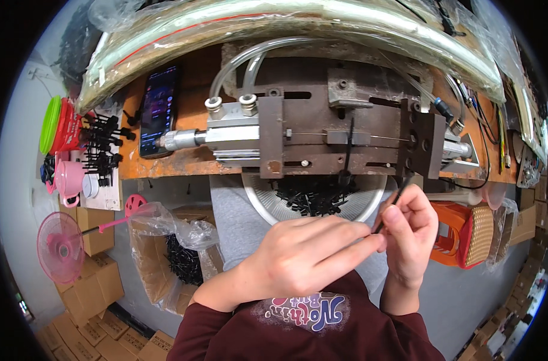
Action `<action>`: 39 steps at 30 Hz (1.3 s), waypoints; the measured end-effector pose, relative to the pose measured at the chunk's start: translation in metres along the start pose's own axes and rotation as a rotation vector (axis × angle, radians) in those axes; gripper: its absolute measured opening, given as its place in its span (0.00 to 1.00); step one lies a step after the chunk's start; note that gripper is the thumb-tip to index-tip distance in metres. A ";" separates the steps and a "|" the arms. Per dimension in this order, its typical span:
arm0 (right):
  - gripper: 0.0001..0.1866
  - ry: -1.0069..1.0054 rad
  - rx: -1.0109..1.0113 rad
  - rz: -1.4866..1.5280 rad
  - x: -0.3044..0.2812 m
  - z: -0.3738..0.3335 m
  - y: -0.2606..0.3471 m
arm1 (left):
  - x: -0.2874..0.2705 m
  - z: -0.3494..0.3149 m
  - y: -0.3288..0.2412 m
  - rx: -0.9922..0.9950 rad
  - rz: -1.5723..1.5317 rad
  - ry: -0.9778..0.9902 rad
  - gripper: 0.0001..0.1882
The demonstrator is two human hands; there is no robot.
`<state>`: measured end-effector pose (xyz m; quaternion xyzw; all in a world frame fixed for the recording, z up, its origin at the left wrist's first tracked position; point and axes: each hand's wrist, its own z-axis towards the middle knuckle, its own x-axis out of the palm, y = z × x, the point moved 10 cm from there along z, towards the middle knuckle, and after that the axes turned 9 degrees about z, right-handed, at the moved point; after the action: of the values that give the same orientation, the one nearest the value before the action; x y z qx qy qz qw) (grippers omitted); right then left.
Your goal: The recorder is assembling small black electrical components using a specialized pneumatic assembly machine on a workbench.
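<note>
A thin black rod-like part [397,197] slants up between my hands, in front of the metal fixture. My right hand [411,231] pinches it between thumb and fingers. The fingertips of my left hand [313,248] are closed at its lower end; exactly what they grip there is hidden. Another slim black part [349,147] with a wider lower end stands across the middle of the fixture [313,159], beside a small metal block. Below the bench edge, a white basket [259,204] on my lap holds many loose black parts [313,198].
A phone [159,111] lies on the bench left of the air cylinder [233,135]. Clear hoses [250,57] arch behind it. Bundled black parts [102,141] hang over the left side. A pink fan [60,246], an open carton [150,259] and an orange-red stool [460,234] stand around me.
</note>
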<state>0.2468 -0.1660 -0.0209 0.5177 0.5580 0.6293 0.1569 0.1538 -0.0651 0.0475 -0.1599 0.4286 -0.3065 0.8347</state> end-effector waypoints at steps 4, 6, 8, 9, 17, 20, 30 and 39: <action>0.07 0.028 0.050 0.003 0.002 0.000 -0.008 | 0.002 -0.007 0.005 -0.063 -0.040 0.031 0.17; 0.08 0.030 0.054 0.002 0.002 0.000 -0.009 | 0.004 -0.007 0.005 -0.059 -0.032 0.036 0.17; 0.08 0.029 0.066 0.004 0.002 0.001 -0.011 | 0.004 -0.008 0.005 -0.057 -0.027 0.039 0.17; 0.08 0.028 0.070 0.002 0.002 0.001 -0.011 | 0.004 -0.008 0.005 -0.057 -0.028 0.035 0.17; 0.04 0.092 0.035 -0.006 0.005 0.000 -0.014 | 0.001 -0.010 0.005 -0.040 -0.014 -0.004 0.17; 0.03 0.104 0.028 0.000 0.008 0.000 -0.013 | 0.001 -0.013 0.005 -0.060 -0.029 -0.022 0.17; 0.03 0.118 0.055 0.044 0.010 -0.001 -0.015 | -0.003 -0.015 0.003 -0.057 -0.006 -0.014 0.17; 0.06 0.157 -0.136 -0.150 0.055 0.018 0.014 | -0.044 -0.030 -0.005 -0.029 0.027 -0.137 0.15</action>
<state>0.2443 -0.1185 0.0149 0.4117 0.5617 0.6908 0.1943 0.1083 -0.0408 0.0599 -0.1866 0.3772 -0.2774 0.8637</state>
